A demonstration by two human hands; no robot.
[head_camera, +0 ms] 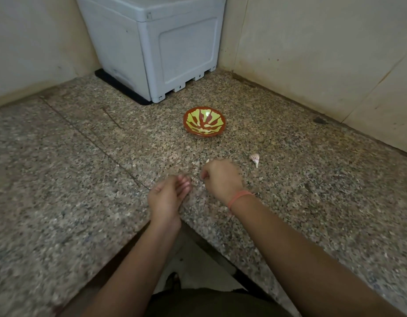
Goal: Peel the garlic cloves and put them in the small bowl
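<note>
A small red bowl [204, 121] with a yellow pattern stands on the granite counter [83, 170] and looks empty. One unpeeled garlic clove [255, 158], pinkish-white, lies to the right of my right hand. My right hand [222, 179] is blurred and curled into a fist just in front of the bowl. A pale tip of another garlic clove [207, 161] pokes out by its fingers; the rest of that clove is hidden. My left hand [168, 197] hovers beside it near the counter's inner corner, fingers loosely curled and holding nothing.
A grey plastic box [156, 49] on a black mat fills the back corner, behind the bowl. Walls close off the counter at the back left and along the right. The counter's front edge forms an inner corner under my forearms.
</note>
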